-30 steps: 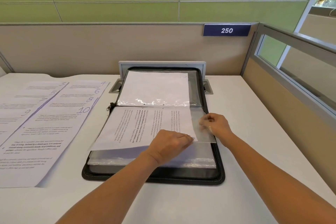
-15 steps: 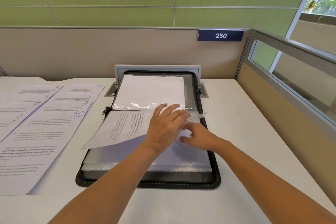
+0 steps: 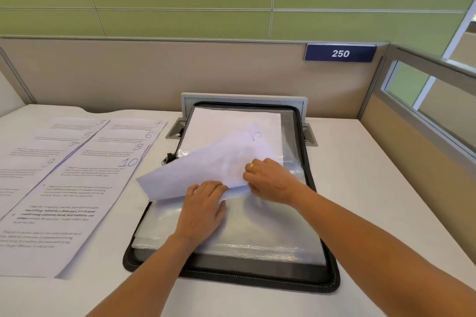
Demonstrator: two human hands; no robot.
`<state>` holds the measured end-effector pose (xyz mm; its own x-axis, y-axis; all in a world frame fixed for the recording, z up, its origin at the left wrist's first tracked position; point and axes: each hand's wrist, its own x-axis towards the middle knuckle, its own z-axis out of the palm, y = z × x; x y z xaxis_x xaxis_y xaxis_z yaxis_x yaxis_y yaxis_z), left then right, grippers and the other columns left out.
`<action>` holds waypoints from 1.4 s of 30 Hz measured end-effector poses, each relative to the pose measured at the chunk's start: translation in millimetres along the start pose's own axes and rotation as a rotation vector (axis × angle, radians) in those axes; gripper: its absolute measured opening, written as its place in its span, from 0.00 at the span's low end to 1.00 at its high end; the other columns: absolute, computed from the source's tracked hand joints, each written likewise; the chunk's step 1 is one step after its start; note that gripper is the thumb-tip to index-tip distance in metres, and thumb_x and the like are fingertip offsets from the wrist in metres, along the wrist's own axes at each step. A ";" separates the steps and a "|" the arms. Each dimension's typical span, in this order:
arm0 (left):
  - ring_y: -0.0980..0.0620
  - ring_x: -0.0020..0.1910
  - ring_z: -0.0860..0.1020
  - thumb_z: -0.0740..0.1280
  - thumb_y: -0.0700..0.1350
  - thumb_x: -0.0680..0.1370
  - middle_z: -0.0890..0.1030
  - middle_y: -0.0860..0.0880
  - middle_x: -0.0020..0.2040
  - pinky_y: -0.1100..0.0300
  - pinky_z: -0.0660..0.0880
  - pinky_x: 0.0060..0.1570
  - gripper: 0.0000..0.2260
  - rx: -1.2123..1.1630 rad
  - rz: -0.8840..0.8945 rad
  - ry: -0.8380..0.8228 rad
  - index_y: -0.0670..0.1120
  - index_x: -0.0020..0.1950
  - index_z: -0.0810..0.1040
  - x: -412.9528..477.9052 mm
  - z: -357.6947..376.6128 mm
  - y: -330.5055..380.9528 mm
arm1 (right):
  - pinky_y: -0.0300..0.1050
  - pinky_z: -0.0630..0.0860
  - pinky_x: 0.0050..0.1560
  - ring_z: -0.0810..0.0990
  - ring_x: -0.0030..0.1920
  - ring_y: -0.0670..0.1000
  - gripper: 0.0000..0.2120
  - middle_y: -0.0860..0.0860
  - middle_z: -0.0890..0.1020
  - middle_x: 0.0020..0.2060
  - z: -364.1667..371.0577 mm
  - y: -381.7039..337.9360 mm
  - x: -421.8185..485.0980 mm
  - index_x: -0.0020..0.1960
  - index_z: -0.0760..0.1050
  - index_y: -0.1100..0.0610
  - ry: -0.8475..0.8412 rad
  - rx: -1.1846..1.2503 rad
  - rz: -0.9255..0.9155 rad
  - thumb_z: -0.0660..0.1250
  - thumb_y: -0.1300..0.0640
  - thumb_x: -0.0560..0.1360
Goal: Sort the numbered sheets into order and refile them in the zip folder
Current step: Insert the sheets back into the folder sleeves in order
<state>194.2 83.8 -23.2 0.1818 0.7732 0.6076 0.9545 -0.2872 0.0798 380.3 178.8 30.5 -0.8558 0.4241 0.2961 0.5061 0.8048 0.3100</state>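
Zip folder [image 3: 257, 279]: 1, open on worktop [image 3: 373, 188]. Numbered sheets [image 3: 77, 188]: 8, nos. 3-10, 2 fanned columns at left, left col. cut off by frame. 1 sheet [image 3: 201, 170] lifted over folder, blurred, no. unreadable. Left hand [image 3: 203, 211] & right hand [image 3: 273, 183] pinch its near edge, fingers curled.

Both forearms reach in from bottom of frame. Left hand [image 3: 203, 210] palm down at center, fingertips curled on sheet [image 3: 195, 172] edge. Right hand [image 3: 270, 180] just right of it, fingers curled, pinching same sheet.
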 end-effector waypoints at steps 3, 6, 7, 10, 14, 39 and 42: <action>0.52 0.57 0.74 0.58 0.49 0.72 0.80 0.49 0.55 0.55 0.65 0.55 0.15 0.033 -0.128 -0.064 0.48 0.56 0.75 -1.6 3.5 -12.2 | 0.43 0.73 0.36 0.80 0.44 0.54 0.06 0.52 0.82 0.45 17.2 -8.9 1.5 0.43 0.76 0.55 -0.003 0.051 -0.047 0.62 0.57 0.69; 0.48 0.63 0.72 0.57 0.50 0.72 0.77 0.47 0.62 0.47 0.67 0.62 0.17 0.101 -0.184 -0.099 0.49 0.60 0.72 -3.3 5.4 -17.6 | 0.51 0.76 0.51 0.79 0.57 0.55 0.10 0.52 0.80 0.58 23.9 -5.2 7.9 0.51 0.78 0.52 0.008 -0.028 -0.052 0.66 0.54 0.70; 0.48 0.65 0.70 0.57 0.49 0.72 0.76 0.47 0.63 0.46 0.64 0.63 0.18 0.108 -0.195 -0.094 0.49 0.61 0.71 -4.1 6.0 -18.2 | 0.53 0.76 0.53 0.78 0.58 0.55 0.11 0.53 0.79 0.59 21.9 -5.3 9.3 0.52 0.78 0.51 0.008 -0.046 -0.106 0.70 0.55 0.69; 0.48 0.66 0.67 0.63 0.46 0.71 0.75 0.46 0.63 0.43 0.66 0.62 0.18 0.100 -0.244 -0.064 0.49 0.61 0.69 -4.7 6.1 -17.6 | 0.47 0.75 0.47 0.78 0.50 0.54 0.08 0.52 0.80 0.51 21.2 -8.8 12.9 0.46 0.76 0.53 0.036 -0.067 -0.346 0.72 0.59 0.69; 0.48 0.67 0.66 0.59 0.48 0.72 0.74 0.45 0.65 0.42 0.62 0.63 0.18 0.120 -0.284 -0.100 0.47 0.61 0.70 -5.1 4.5 -14.9 | 0.44 0.74 0.45 0.78 0.50 0.53 0.06 0.50 0.80 0.51 38.4 -12.1 17.1 0.47 0.77 0.53 0.028 -0.090 -0.301 0.62 0.58 0.73; 0.45 0.60 0.77 0.54 0.53 0.73 0.77 0.44 0.62 0.37 0.73 0.53 0.23 0.097 -0.423 -0.325 0.44 0.59 0.77 -3.8 4.0 -13.0 | 0.66 0.49 0.70 0.46 0.76 0.55 0.24 0.52 0.47 0.77 41.4 6.7 45.6 0.77 0.46 0.47 -0.536 0.250 0.715 0.43 0.47 0.82; 0.47 0.65 0.74 0.51 0.54 0.74 0.75 0.45 0.66 0.37 0.69 0.59 0.25 0.078 -0.446 -0.329 0.44 0.64 0.75 -3.9 6.3 -12.8 | 0.64 0.49 0.71 0.47 0.76 0.54 0.23 0.52 0.48 0.77 48.1 -5.9 35.3 0.77 0.49 0.48 -0.417 0.353 0.760 0.43 0.48 0.82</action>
<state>182.8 88.1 -31.5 -0.1917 0.9495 0.2484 0.9681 0.1414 0.2067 341.9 209.0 -4.3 -0.3127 0.9478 -0.0626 0.9423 0.3012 -0.1461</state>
